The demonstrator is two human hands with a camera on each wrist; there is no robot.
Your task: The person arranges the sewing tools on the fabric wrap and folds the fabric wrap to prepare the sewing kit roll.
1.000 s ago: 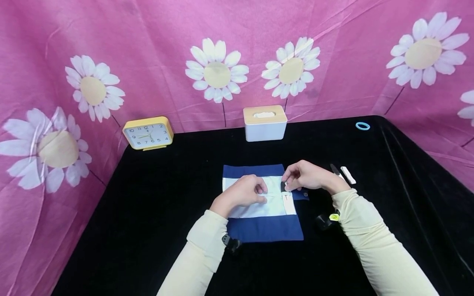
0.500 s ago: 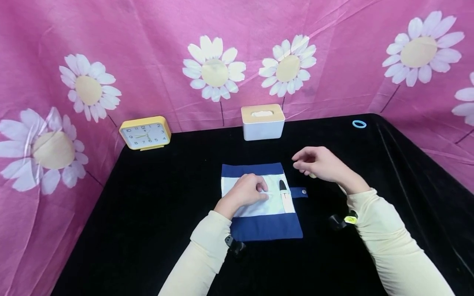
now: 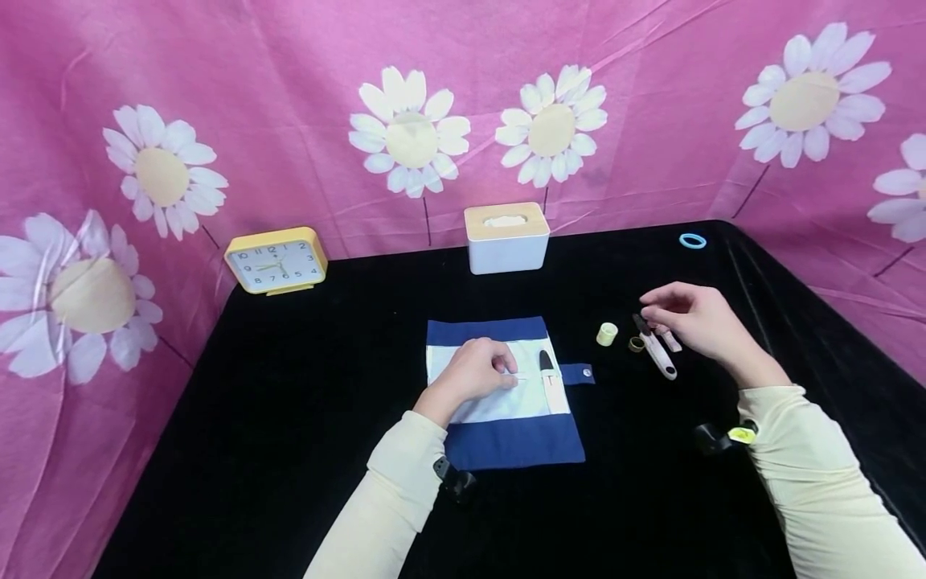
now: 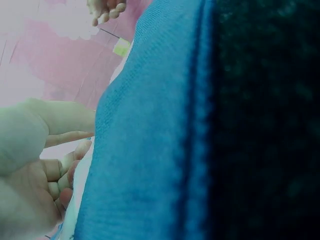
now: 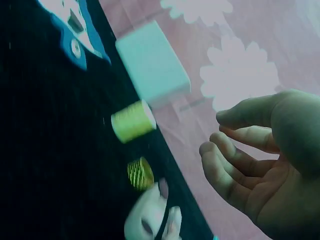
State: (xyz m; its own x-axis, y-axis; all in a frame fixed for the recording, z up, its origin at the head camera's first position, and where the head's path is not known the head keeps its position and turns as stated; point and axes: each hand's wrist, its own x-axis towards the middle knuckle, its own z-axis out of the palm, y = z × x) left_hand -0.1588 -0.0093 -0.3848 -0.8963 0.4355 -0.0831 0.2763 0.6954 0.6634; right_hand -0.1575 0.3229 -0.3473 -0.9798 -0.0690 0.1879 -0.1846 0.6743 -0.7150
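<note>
A blue and white cloth pouch [image 3: 510, 442] lies unfolded on the black cloth, its snap tab [image 3: 579, 374] pointing right. My left hand [image 3: 473, 374] rests on the white middle with loosely bent fingers; its fingertips touch the fabric in the left wrist view. A slim tool with a black pointed tip [image 3: 546, 360] sits in the pouch's right-hand pocket. My right hand [image 3: 694, 322] hovers, empty, over a white tool with a dark tip [image 3: 660, 358] and a small white piece [image 3: 671, 342], partly hidden. Left of these stand a pale yellow thread spool [image 3: 607, 334] and a brass thimble-like ring [image 3: 636, 344].
At the back stand a yellow clock [image 3: 277, 261] on the left and a white tissue box [image 3: 508, 249] with a wooden lid. A blue ring [image 3: 692, 240] lies at the far right. Pink flowered fabric [image 3: 304, 121] hangs behind the table.
My right hand has let go of the dark-tipped tool in the pocket and moved right, over the small items. The spool and brass ring are now uncovered. My left hand has stayed on the pouch.
</note>
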